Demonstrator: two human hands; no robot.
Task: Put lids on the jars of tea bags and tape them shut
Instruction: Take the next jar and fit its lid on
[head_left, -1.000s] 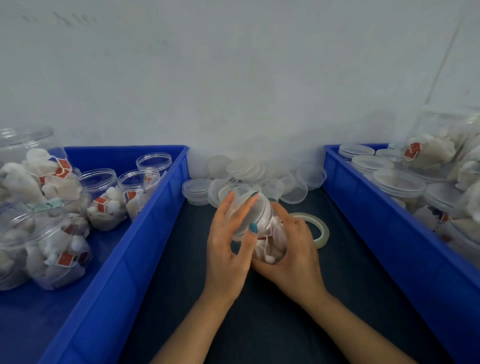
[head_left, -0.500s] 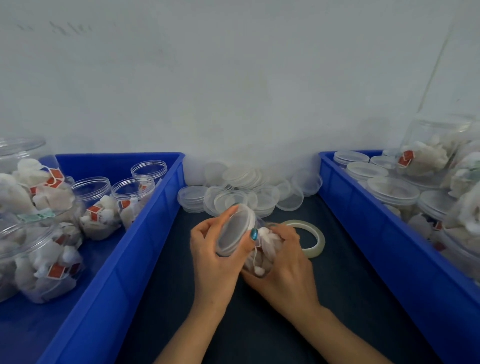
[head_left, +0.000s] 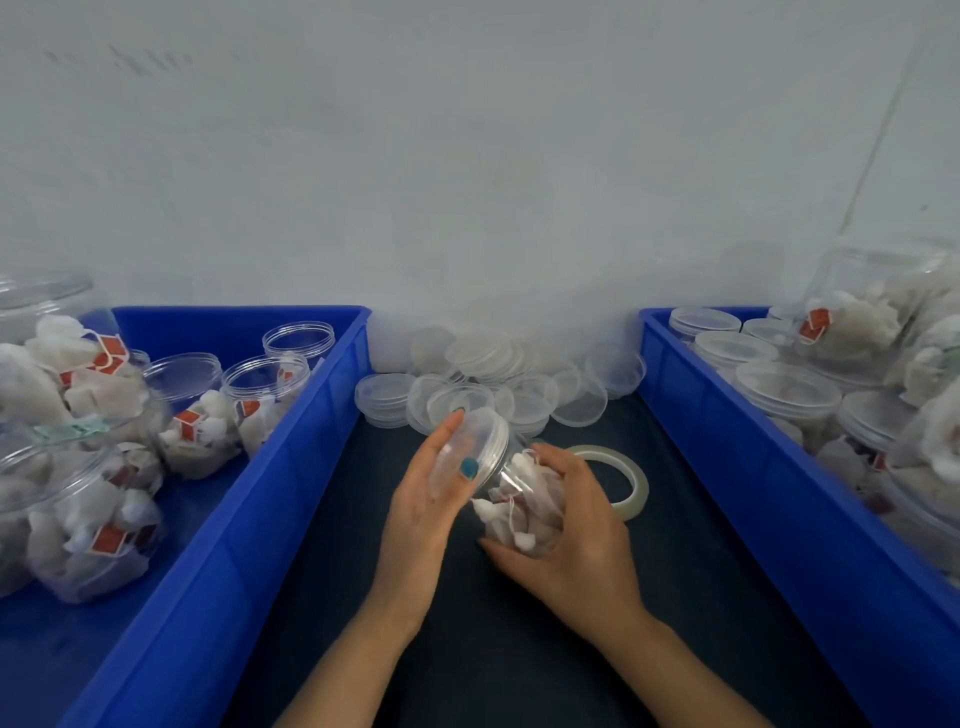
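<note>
Left hand (head_left: 423, 499) fingers (head_left: 444, 441) were spread flat across the lid (head_left: 475, 449), thumb hooked over its near rim, palm covering the top. Right hand (head_left: 569, 512) fingers were curled around the jar (head_left: 519, 506) body, gripping it from the right side and below.

Key relation: the jar lay tilted, long axis running from lower right up to upper left, mouth toward the left palm. So the lid sat directly between left fingers and jar, touching both. Lid looked roughly square on the mouth; whether it was fully seated I could not tell, the rim was partly hidden by the thumb.

Jar was held just above the counter (head_left: 467, 649), between the 2 blue bins (head_left: 291, 467). It held tea bags.

Tape roll (head_left: 621, 480) lay flat on the counter just beside the right hand, on its far side. Right hand was the nearer one to it; left would have to cross the jar.

Judgement: capping step was near done, taping not started. Next move likely needs the left hand to hold lid and jar while the right goes for the tape.

Spare lids (head_left: 483, 374) were piled against the wall beyond the hands.
</note>
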